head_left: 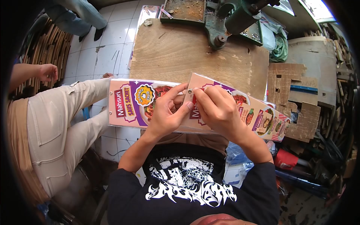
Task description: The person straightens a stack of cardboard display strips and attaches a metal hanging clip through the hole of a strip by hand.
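Note:
Two long printed plastic-covered cards marked Mahsuri lie across my lap and the table's near edge. The upper card (258, 120) slants over the lower card (127, 101). My left hand (167, 112) grips the upper card's left edge, thumb on its face. A small metal eyelet (190, 91) sits at that card's top left corner. My right hand (219, 107) is closed in a pinch over the card beside the eyelet; whatever is between its fingertips is hidden. More small holes show along the lower card's left edge.
A worn wooden table (168, 52) carries a green metal press (232, 22) and a tray (183, 10) of small parts. Another person (63, 127) in beige trousers stands close at left. Cut boards (296, 97) and a green plastic bag (280, 48) are at right.

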The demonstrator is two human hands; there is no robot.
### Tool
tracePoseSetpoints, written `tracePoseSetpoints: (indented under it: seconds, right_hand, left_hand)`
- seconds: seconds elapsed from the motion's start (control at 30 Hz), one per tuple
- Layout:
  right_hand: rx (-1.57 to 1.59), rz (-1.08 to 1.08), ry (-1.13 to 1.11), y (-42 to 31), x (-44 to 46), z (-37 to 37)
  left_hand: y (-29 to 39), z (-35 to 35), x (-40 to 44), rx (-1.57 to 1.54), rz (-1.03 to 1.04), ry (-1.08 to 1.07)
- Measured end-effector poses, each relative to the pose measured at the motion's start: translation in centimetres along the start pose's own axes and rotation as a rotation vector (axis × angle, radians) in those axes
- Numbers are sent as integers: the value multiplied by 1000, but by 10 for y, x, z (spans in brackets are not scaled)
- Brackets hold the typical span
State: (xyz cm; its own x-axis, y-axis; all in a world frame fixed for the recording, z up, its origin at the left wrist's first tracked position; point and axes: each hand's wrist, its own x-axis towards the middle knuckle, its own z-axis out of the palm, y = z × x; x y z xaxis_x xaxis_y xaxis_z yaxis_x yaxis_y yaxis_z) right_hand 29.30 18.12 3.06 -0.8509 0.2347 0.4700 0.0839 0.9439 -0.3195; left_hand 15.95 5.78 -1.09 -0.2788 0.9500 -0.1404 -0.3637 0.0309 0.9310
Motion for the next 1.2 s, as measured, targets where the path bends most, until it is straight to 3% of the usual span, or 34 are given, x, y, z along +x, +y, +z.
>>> tracePoseSetpoints:
  seconds: [0.4, 0.9, 1.2]
  right_hand:
    - [234, 224, 48, 4, -3, -2]
    - [-44, 32, 62, -3, -4, 3]
    - [158, 152, 144, 0, -6, 2]
  left_hand:
    - [-1, 0, 4, -41, 2, -6]
    - [-3, 0, 3, -61, 9, -29]
    - [0, 0, 2, -42, -5, -22]
